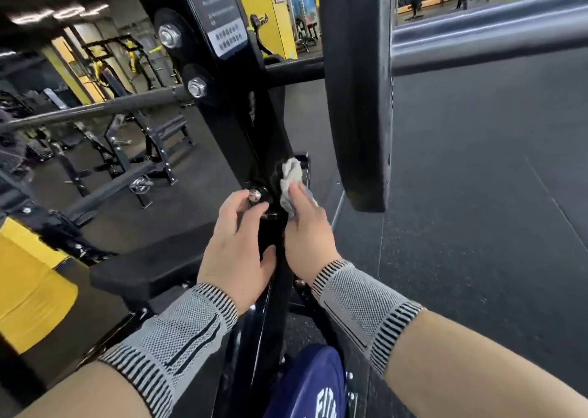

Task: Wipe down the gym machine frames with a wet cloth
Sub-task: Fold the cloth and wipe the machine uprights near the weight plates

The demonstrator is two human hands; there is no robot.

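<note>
Wiping: right hand [307, 227] pinched the grey cloth [291, 179] against the black frame upright [251, 150], low down by a bolt [254, 195].
Left hand [237, 236]: fingers curled round the frame beside that bolt, bracing.
Risk: the bunched cloth might snag on the bolt or skip the joint's recesses.
Hidden: cloth's wetness and the frame's far side couldn't be made out.

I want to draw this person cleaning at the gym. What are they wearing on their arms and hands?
Both hands, the left hand and right hand, are bare, with no gloves. Each wrist wears a stretchy knitted band: the left wrist band and the right wrist band. They are grey mesh with black-and-grey striped ends. Above the bands, the forearms are uncovered.
</note>
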